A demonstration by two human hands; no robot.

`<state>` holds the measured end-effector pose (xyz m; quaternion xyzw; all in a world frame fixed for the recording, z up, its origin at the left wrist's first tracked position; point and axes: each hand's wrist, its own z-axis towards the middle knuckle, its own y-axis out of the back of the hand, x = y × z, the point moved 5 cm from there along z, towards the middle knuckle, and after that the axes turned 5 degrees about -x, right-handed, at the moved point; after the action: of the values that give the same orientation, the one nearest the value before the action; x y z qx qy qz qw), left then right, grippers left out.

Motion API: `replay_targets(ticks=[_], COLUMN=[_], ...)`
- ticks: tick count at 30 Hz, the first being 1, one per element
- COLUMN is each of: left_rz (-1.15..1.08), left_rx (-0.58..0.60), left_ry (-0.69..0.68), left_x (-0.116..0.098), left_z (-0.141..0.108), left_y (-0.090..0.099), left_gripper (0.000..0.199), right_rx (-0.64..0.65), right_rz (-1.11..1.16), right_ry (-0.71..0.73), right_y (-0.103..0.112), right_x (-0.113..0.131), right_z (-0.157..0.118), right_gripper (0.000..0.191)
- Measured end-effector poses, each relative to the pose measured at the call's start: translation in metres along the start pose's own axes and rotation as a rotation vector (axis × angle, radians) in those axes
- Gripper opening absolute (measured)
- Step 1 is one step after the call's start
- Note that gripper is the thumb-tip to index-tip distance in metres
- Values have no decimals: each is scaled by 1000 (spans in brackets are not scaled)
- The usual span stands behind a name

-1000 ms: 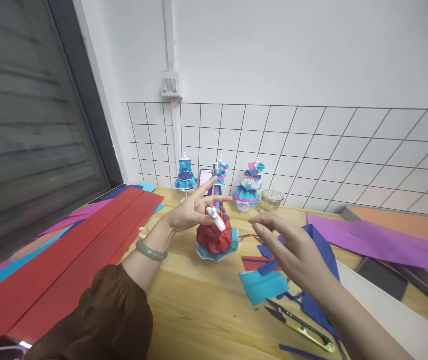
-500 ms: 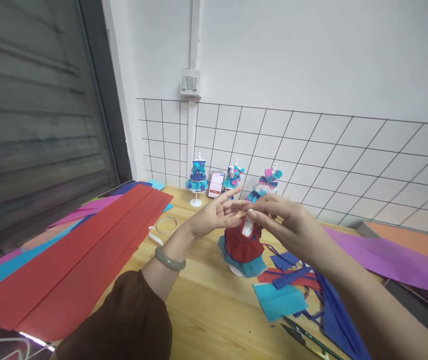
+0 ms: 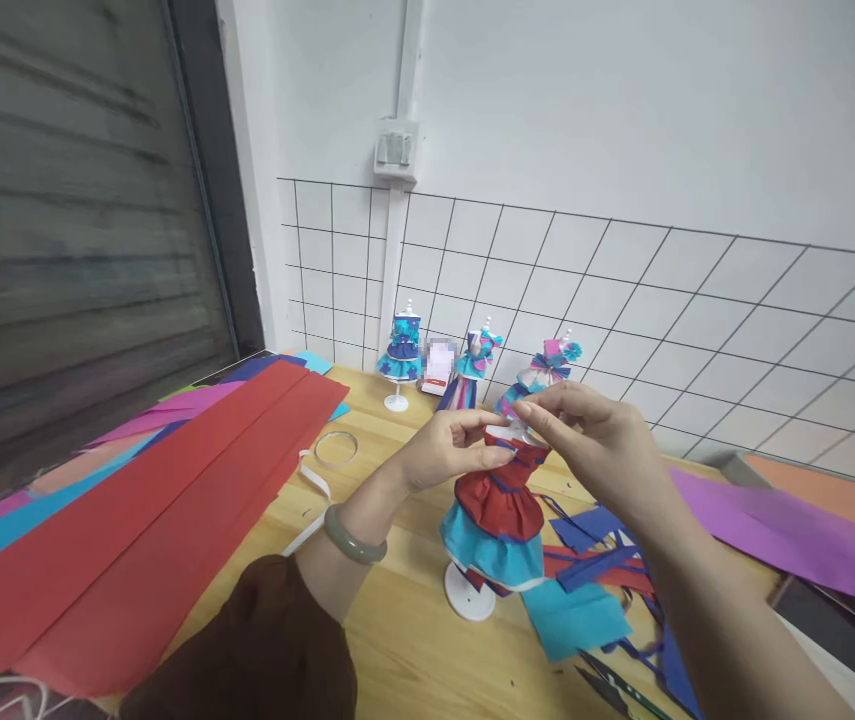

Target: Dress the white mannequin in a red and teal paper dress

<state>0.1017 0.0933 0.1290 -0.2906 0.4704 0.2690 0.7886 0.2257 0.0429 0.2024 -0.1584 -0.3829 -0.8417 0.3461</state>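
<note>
A small white mannequin on a round white base [image 3: 470, 594] wears a dress with a red bodice, a red ruffle [image 3: 500, 505] and a light blue ruffle [image 3: 492, 552] below it. My left hand [image 3: 451, 447] is closed on the left side of the bodice top, thumb in front. At the mannequin's white neck, my right hand [image 3: 590, 432] pinches with thumb and forefinger from the right. The mannequin leans slightly between them.
Three dressed mannequins, one at the left [image 3: 401, 350], and a phone [image 3: 438, 365] stand behind. Red sheets [image 3: 164, 520] lie left. Blue scraps [image 3: 584, 615], scissors [image 3: 607, 685] and a purple sheet [image 3: 794, 540] lie right. A clear ring [image 3: 335, 449] is left of my hands.
The mannequin has tipped more upright, showing its bodice and round base. My left hand's spread fingers have closed on the bodice top. My right hand remains at the neck.
</note>
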Motion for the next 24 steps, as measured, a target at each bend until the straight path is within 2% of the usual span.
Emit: replay_targets(ticks=[4,7,11,15,24], left_rz=[17,26,71,118,209], left_rx=[8,7,-10,-23,-32], left_ry=[-12,-35,-70,-96,-143], left_x=[0,-1,-1,0,1], left_z=[-1,0,1,1,1], left_y=[3,3,4,3,-1], left_gripper=[36,35,34,32,31], right_rx=[-24,-137,-264,-377,-303], right_rz=[100,107,-51,-146,-199], right_ry=[-88,-110,56,214,292], right_y=[0,3,4,7,4], right_x=[-8,-12,-4,6,7], right_z=[-12,-29,-52,-64,-62], right_gripper=[24,21,13,16,10])
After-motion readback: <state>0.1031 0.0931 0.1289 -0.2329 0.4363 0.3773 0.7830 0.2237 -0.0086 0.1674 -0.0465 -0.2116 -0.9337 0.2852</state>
